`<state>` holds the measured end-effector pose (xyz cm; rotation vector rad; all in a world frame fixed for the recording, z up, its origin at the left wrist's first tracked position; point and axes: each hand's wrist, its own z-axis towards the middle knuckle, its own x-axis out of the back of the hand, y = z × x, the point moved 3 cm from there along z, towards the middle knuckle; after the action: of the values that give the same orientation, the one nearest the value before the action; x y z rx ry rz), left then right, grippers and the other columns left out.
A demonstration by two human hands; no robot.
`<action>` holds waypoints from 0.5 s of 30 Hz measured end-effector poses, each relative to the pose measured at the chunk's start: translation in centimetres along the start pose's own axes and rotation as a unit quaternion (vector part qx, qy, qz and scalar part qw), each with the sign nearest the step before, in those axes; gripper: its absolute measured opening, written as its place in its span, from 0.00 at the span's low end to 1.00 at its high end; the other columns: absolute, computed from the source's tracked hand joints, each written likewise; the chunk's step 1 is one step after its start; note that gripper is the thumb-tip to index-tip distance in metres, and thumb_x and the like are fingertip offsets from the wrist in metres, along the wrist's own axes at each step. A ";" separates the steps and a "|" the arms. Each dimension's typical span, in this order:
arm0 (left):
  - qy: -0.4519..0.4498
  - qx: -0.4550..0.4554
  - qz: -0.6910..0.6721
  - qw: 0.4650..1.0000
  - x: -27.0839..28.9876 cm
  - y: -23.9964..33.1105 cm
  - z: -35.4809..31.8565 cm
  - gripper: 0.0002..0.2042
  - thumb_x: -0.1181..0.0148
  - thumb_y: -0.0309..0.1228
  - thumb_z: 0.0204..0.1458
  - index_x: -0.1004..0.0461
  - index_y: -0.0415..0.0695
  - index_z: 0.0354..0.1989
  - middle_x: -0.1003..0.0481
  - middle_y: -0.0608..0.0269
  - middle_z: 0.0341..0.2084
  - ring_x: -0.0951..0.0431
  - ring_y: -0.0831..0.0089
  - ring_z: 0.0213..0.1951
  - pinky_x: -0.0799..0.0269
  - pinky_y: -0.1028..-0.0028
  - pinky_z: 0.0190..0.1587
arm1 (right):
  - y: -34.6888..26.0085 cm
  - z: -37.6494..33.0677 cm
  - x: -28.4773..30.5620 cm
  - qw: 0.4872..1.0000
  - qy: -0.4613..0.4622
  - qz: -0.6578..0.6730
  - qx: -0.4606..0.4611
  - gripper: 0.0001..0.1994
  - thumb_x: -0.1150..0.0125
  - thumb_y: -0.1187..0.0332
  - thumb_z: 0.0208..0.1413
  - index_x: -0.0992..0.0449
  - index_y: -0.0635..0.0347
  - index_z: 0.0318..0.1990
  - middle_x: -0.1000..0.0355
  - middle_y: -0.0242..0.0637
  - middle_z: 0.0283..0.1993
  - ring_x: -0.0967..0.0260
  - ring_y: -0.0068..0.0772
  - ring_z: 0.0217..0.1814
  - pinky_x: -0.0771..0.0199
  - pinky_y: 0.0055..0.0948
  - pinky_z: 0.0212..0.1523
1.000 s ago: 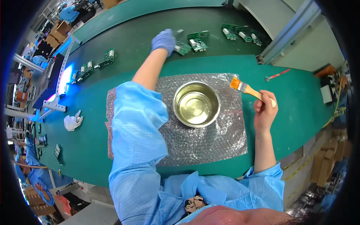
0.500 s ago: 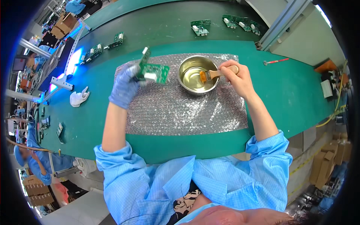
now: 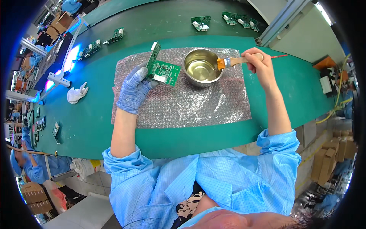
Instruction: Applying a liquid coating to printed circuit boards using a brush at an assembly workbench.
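My left hand [image 3: 134, 89], in a striped blue-grey glove, is closed on a green circuit board [image 3: 166, 70] that has a second board standing up at its left edge. The pair is held above bubble wrap [image 3: 183, 108], left of a steel bowl [image 3: 203, 82] with clear yellowish liquid in it. My bare right hand [image 3: 260, 65] grips the wooden handle of a paintbrush [image 3: 237, 61]. Its orange bristles are over the bowl's right rim, above the liquid.
More circuit boards stand along the back, such as one [image 3: 200, 23] in the middle and another [image 3: 91, 49] by a lit lamp frame [image 3: 61, 76]. A white glove [image 3: 77, 93] lies on the left. Beyond the brush is a red stick-like tool [image 3: 279, 56]. A co-worker [image 3: 32, 166] is at far left.
The brush has come up out of the bowl and moved right to its rim. My left hand has brought the circuit board slightly right, and it is now turned so its component side shows clearly.
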<state>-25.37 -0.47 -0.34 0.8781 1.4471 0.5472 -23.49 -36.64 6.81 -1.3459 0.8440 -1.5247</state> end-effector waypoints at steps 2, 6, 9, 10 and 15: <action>0.005 -0.002 0.011 1.000 0.1 0.1 -0.1 0.20 0.43 0.33 0.49 0.35 0.35 0.48 0.27 0.52 0.37 0.24 0.65 0.37 0.22 0.71 0.34 | -0.5 -0.2 0.6 1.000 -0.003 -0.004 -0.005 0.09 0.48 0.65 0.53 0.26 0.61 0.31 0.39 0.23 0.17 0.45 0.11 0.19 0.50 0.13 0.17; 0.002 -0.010 0.035 0.999 0.4 0.2 -0.1 0.18 0.43 0.34 0.48 0.32 0.36 0.45 0.27 0.54 0.36 0.24 0.65 0.36 0.22 0.69 0.35 | -2.0 -0.7 0.6 1.000 0.004 -0.001 0.015 0.09 0.49 0.66 0.53 0.27 0.62 0.31 0.39 0.24 0.17 0.45 0.12 0.19 0.49 0.14 0.19; 0.009 0.018 0.018 1.000 0.6 -0.4 0.1 0.17 0.42 0.34 0.48 0.31 0.37 0.43 0.27 0.55 0.35 0.24 0.65 0.36 0.22 0.68 0.34 | -3.1 -0.7 -1.3 0.999 -0.007 0.041 0.034 0.09 0.48 0.66 0.53 0.26 0.62 0.33 0.39 0.25 0.19 0.44 0.13 0.21 0.47 0.15 0.21; 0.004 0.028 0.017 0.999 0.6 -0.6 0.1 0.17 0.42 0.35 0.47 0.31 0.38 0.43 0.27 0.56 0.34 0.24 0.66 0.35 0.22 0.68 0.34 | -3.5 -0.7 -2.6 0.996 -0.046 0.048 0.058 0.09 0.48 0.66 0.53 0.26 0.62 0.34 0.38 0.25 0.20 0.43 0.13 0.22 0.46 0.15 0.22; 0.003 0.041 0.043 0.998 1.0 -0.7 0.0 0.19 0.40 0.37 0.46 0.30 0.38 0.43 0.26 0.57 0.33 0.23 0.67 0.35 0.22 0.68 0.33 | -4.9 -0.4 -8.0 0.967 -0.210 0.099 0.102 0.11 0.44 0.65 0.54 0.27 0.64 0.38 0.34 0.27 0.27 0.39 0.15 0.27 0.38 0.17 0.27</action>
<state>-25.41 -0.07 -1.50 1.0082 1.4510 0.5586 -24.86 -27.44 8.29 -1.3233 0.5191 -1.0849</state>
